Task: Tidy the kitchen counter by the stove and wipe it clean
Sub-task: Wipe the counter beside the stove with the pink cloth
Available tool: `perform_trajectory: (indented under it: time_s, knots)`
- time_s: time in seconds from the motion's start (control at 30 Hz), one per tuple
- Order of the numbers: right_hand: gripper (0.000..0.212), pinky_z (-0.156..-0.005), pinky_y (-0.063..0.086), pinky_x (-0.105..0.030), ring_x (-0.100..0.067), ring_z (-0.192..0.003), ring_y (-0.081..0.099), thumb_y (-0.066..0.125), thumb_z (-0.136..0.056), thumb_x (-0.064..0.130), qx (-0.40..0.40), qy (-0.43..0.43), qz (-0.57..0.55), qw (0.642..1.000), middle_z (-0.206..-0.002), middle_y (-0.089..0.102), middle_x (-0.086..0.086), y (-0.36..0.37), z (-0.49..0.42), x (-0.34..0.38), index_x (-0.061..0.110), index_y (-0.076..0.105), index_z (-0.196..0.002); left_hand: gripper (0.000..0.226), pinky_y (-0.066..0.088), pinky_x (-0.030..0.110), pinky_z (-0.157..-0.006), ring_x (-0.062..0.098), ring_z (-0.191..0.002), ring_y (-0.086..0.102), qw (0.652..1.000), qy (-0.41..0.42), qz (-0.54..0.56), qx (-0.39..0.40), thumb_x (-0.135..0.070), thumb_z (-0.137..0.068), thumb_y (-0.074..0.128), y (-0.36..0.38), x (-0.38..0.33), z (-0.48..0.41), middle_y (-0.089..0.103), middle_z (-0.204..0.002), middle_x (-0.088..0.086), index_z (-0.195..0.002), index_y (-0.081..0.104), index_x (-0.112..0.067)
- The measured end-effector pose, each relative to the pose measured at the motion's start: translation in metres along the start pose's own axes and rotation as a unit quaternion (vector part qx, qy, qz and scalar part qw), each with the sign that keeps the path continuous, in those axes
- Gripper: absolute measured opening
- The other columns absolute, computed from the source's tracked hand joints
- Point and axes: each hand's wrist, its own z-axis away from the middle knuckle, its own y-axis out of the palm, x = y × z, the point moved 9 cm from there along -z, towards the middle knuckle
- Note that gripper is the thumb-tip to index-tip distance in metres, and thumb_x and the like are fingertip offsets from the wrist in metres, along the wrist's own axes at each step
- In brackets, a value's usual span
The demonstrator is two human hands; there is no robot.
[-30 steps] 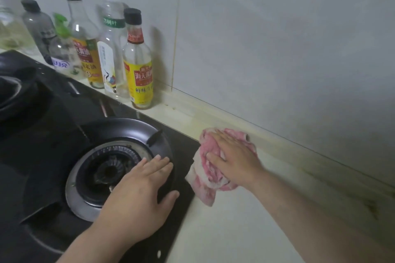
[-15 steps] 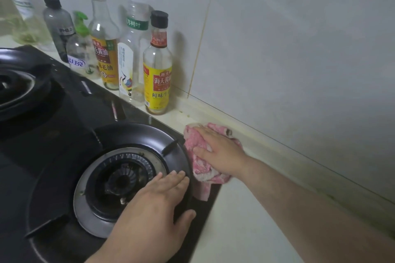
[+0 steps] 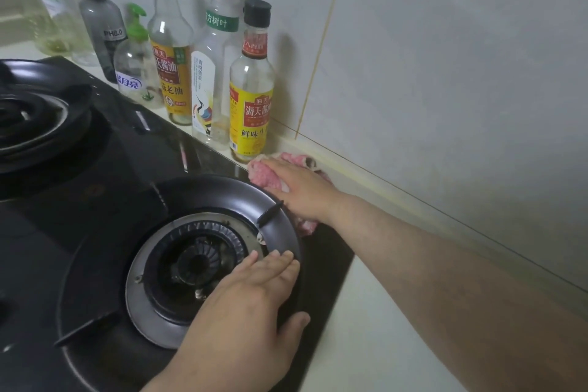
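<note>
My right hand (image 3: 302, 189) presses a pink and white cloth (image 3: 265, 173) flat on the cream counter (image 3: 375, 328), at the back corner of the black stove (image 3: 105, 188) and right beside the nearest sauce bottle (image 3: 251, 86). Most of the cloth is hidden under the hand. My left hand (image 3: 251, 305) lies palm down, fingers together, on the rim of the near burner ring (image 3: 222, 200), holding nothing.
A row of several bottles (image 3: 171, 41) stands along the tiled wall (image 3: 445, 57) behind the stove, including a green-topped pump bottle (image 3: 135, 54). A second burner (image 3: 35, 118) sits at the far left. Bare counter runs along the stove's right side.
My right hand has slid the cloth away from me along the wall, from the open counter up to the foot of the nearest bottle. My left hand has stayed on the burner ring.
</note>
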Motion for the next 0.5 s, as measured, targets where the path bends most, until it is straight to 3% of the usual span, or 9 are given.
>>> perform_trajectory:
  time_s: [0.3, 0.4, 0.5]
  knots:
    - [0.068, -0.123, 0.01, -0.031, -0.009, -0.149, 0.01, 0.042, -0.099, 0.048, -0.002, 0.006, 0.011, 1.0, -0.163, 0.013, 0.007, -0.003, 0.037, -0.017, 0.025, 0.013, -0.156, 0.062, 0.022, 0.022, -0.109, 0.01, -0.123, 0.055, 1.0, -0.009, -0.006, 0.009, -0.051, -0.077, 0.047, -0.001, 0.0, 0.002, 0.063, -0.128, -0.003, -0.123, 0.065, -0.015]
    - [0.068, -0.119, 0.005, -0.023, -0.004, -0.149, 0.005, 0.042, -0.098, 0.05, 0.011, 0.014, 0.024, 1.0, -0.163, 0.007, 0.011, -0.005, 0.071, -0.033, 0.03, 0.011, -0.155, 0.062, 0.022, 0.023, -0.109, 0.011, -0.124, 0.054, 1.0, -0.01, -0.002, 0.01, -0.051, -0.077, 0.047, 0.0, 0.0, 0.002, 0.062, -0.13, -0.002, -0.124, 0.064, -0.014]
    - [0.068, -0.121, 0.006, -0.028, -0.001, -0.148, 0.004, 0.041, -0.097, 0.055, 0.012, 0.035, 0.031, 0.999, -0.162, 0.007, 0.015, -0.006, 0.099, -0.05, 0.035, 0.012, -0.155, 0.063, 0.021, 0.023, -0.11, 0.009, -0.125, 0.053, 1.0, -0.014, 0.002, 0.014, -0.051, -0.077, 0.047, 0.001, 0.0, 0.003, 0.061, -0.131, -0.003, -0.125, 0.063, -0.015]
